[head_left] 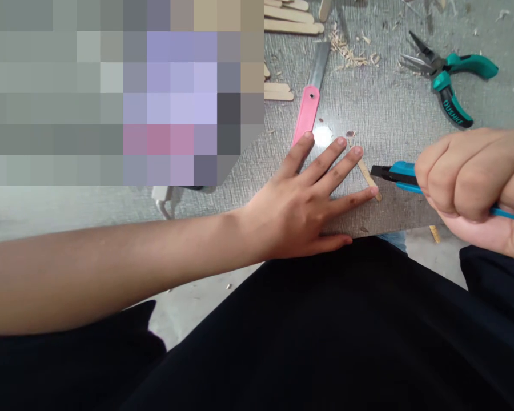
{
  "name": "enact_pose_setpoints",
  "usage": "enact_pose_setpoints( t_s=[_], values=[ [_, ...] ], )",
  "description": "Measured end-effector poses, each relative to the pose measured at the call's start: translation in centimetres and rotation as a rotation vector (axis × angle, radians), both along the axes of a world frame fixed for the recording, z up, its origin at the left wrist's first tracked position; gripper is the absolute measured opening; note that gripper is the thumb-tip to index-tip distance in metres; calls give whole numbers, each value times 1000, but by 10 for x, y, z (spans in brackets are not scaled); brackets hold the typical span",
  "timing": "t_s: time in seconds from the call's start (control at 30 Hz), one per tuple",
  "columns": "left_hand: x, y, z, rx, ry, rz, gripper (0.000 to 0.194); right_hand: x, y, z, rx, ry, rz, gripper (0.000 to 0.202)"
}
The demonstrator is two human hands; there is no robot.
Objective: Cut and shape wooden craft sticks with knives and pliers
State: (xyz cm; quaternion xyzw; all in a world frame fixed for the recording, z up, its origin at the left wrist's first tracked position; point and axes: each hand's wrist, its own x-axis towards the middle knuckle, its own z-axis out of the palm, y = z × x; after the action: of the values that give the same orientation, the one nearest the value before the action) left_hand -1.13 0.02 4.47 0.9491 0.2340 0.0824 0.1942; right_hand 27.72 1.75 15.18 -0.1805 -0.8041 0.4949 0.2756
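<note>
My left hand lies palm down with its fingers spread at the near edge of the table. Its fingertips touch or overlap a thin wooden stick, which slants on the tabletop. At the right, my right hand is wrapped round a blue utility knife, whose dark tip points left, close to the stick. Just beyond my left fingertips is a pink-handled cutter with a wide metal blade; the end of its handle meets one fingertip.
Pliers with teal and black handles lie open at the back right. Wooden craft sticks and a heap of shavings are at the back. A white plug sits beyond my left forearm. The upper left is pixelated.
</note>
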Motion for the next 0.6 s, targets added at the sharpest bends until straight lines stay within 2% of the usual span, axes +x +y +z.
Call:
enact_pose_setpoints(
  t_s=[0.13, 0.27, 0.33, 0.5, 0.6],
  values=[
    [0, 1, 0, -8, 21, -8, 105, 14, -8, -10, -35, 89, -78, 56],
    [0, 1, 0, -12, 36, -12, 107, 6, -21, -21, -46, 200, -248, 48],
    [-1, 1, 0, -8, 19, -5, 106, 4, -22, -22, -39, 218, -287, 44],
    [-1, 1, 2, -20, 36, -7, 107, 5, -12, -20, -24, 202, -155, 39],
    [0, 1, 4, -29, 32, -4, 104, 2, -12, -23, 6, 241, -158, 35]
  ],
)
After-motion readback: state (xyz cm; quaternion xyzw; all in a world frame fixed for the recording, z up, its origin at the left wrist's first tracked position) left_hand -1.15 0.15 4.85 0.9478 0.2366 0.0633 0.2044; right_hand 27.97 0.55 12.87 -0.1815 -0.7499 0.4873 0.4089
